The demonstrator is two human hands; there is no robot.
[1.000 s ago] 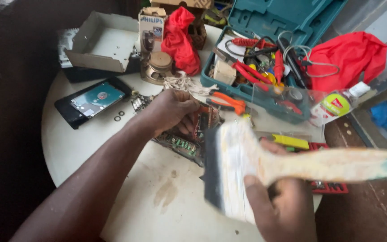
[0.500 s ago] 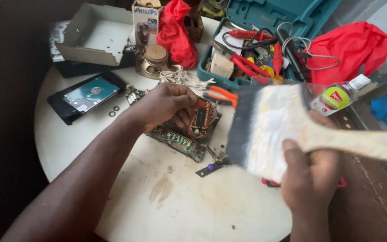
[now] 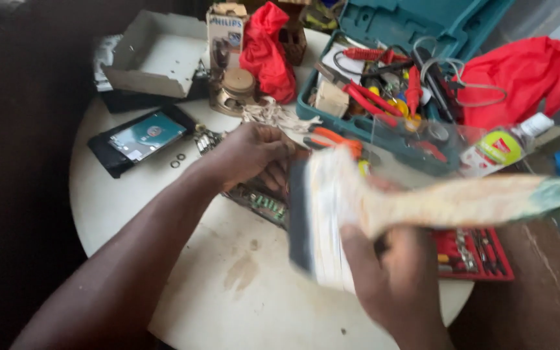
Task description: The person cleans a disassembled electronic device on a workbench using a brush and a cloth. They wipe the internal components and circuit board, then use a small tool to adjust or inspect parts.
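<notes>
Brush (image 3: 332,214) swung left over circuit board (image 3: 260,201); right hand (image 3: 390,279) grip closed on brush, left hand (image 3: 251,152) pins board to bench (image 3: 183,259). Sweep lightly.

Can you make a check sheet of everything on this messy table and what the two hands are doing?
Surface: round white table, stained near the middle.
Job's things: circuit board under the left hand; wide paintbrush.
Clutter: phone, open cardboard box, red cloth, teal toolbox, orange pliers, glue bottle, red bit tray.
Grips: left presses on the board; right hand grips the brush.
Cables: wire loops in the toolbox.
Surroundings: dark floor, red bag.
</notes>
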